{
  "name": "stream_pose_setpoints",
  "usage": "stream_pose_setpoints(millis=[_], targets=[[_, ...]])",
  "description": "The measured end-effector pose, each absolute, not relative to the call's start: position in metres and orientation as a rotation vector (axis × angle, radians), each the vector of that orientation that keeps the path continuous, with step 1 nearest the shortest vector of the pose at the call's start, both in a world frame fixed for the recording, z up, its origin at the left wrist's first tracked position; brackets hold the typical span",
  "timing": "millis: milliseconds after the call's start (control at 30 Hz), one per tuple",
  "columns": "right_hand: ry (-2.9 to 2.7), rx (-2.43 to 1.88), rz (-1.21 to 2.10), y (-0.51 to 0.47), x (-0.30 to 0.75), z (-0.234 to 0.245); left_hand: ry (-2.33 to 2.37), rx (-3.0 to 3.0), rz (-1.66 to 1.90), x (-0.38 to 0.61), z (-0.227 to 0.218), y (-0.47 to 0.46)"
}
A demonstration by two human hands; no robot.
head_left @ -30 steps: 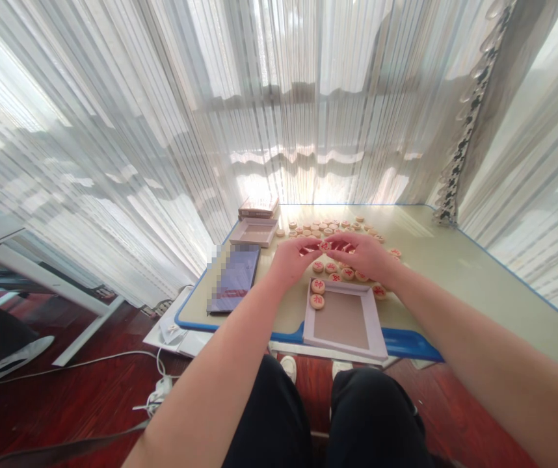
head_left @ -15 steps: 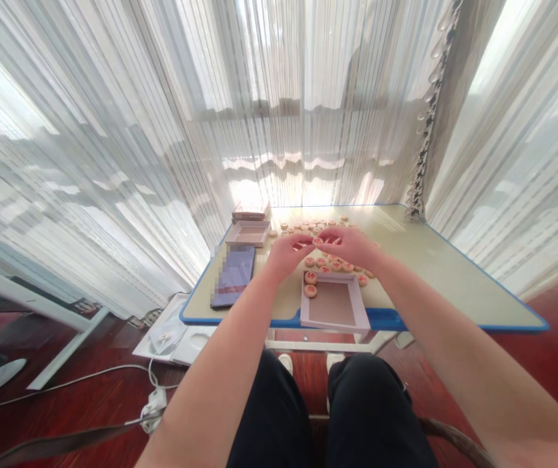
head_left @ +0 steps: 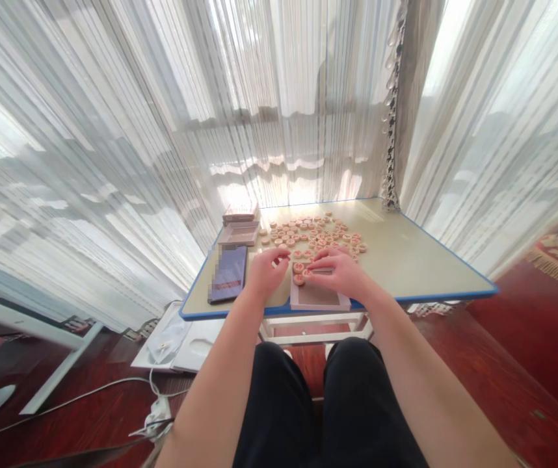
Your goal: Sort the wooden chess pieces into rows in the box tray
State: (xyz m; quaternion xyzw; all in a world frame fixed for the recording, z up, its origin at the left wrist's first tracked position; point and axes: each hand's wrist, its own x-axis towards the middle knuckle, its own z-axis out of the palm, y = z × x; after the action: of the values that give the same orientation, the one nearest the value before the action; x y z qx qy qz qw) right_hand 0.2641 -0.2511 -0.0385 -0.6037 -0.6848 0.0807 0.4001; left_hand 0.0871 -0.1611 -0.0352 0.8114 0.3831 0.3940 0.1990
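Note:
A shallow pale box (head_left: 320,302) lies at the table's near edge. Two round Chinese chess pieces with red characters, one (head_left: 298,268) behind the other (head_left: 299,280), sit in its left side. My right hand (head_left: 335,270) reaches over the box, its fingertips pinching a third chess piece (head_left: 307,273) beside those two. Left of the box, my left hand (head_left: 266,270) hovers over the table with fingers curled and thumb apart, and no piece shows in it. Beyond both hands, many loose chess pieces (head_left: 291,231) are spread on the table; my right hand covers some.
The pale table (head_left: 406,260) has a blue rim. On its left lie a dark tablet-like object (head_left: 229,276), a second shallow box (head_left: 239,234) and a small stack (head_left: 240,212) behind it. Sheer curtains hang at the back. A white power strip (head_left: 157,413) is on the floor.
My hands were together above the pieces with one piece between them. Now they have parted, and the right has brought a piece down into the box. The camera view has shifted.

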Motion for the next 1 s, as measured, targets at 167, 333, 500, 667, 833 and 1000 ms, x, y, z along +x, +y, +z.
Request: stream_pose_setpoints(millis=[167,333,500,667,833,1000], targets=[[-1.742,-1.569,0.221,-0.25,0.258,-0.041,1.205,2.316,0.961,0.09,-0.045,-0.154],[-1.858,-1.6,0.073,-0.244,0.251,-0.037,1.141,2.427,0.812,0.092,-0.042,-0.156],[-1.881,-1.565,-0.017,-0.245,0.246,-0.037,1.151,2.481,0.762,0.09,-0.041,-0.156],[-1.904,-1.508,0.016,-0.243,0.247,-0.04,1.142,2.468,0.785,0.09,-0.042,-0.155],[-1.905,-1.486,0.004,-0.242,0.247,-0.041,1.172,2.472,0.784,0.091,-0.044,-0.152],[-1.93,-1.481,0.006,-0.242,0.248,-0.042,1.165,2.459,0.786,0.091,-0.043,-0.152]])
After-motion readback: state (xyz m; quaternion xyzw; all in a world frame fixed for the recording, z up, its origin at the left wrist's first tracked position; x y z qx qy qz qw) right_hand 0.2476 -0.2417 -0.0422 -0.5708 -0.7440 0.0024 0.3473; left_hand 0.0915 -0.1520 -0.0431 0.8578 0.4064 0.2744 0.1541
